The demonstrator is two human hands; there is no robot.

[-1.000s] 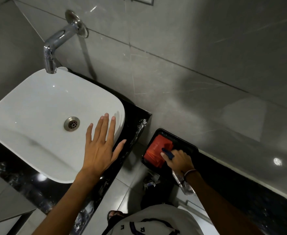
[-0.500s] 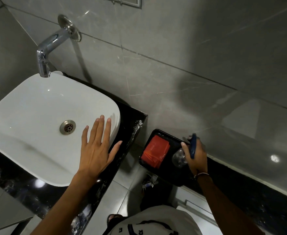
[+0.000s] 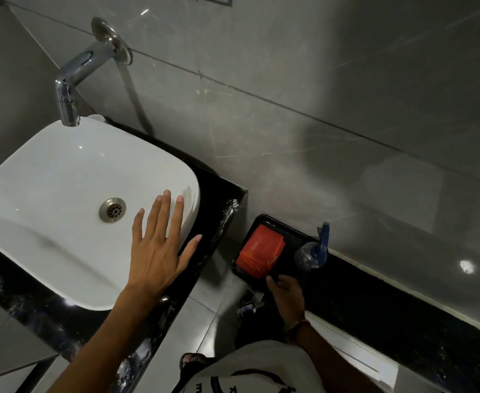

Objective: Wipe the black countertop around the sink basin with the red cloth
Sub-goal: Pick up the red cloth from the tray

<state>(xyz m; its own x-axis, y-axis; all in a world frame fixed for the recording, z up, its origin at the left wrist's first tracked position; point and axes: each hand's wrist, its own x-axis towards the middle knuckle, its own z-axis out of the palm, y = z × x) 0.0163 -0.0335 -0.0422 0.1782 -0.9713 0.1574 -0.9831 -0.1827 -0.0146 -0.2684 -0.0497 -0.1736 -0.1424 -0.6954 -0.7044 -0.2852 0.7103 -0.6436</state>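
We see the grey tiled wall (image 3: pixel 318 95) filling the upper part of the view, beyond the tips of both hands. Below it the white sink basin (image 3: pixel 62 194) sits on the black countertop (image 3: pixel 213 205), whose glossy strip runs just past the thumb of our left hand (image 3: pixel 159 251). That hand lies flat with fingers (image 3: pixel 159 217) spread and straight, holding nothing, resting on the basin's near right rim; the thumb reaches out over the countertop edge. Whether the palm presses the rim or merely hovers on it we cannot tell.

A black ledge (image 3: pixel 403 302) runs along the foot of the wall to the right of our right hand (image 3: pixel 287 293). The black tray (image 3: pixel 289 236) sits at that ledge's left end, directly ahead of the right fingertips. The right hand is dim and partly in shadow; its fingers curl at the tray's near edge, and we cannot tell whether they grip the tray or only touch it.

The chrome faucet (image 3: pixel 74 80) juts from the wall, well beyond the left fingertips, over the basin's far rim. The red cloth (image 3: pixel 261 253) lies folded inside the tray, just ahead and left of the right fingers, not in either hand. A clear spray bottle with a blue trigger (image 3: pixel 315 251) stands at the tray's right end, ahead and right of those fingers. The metal drain (image 3: pixel 112 209) sits just left of the left fingertips.
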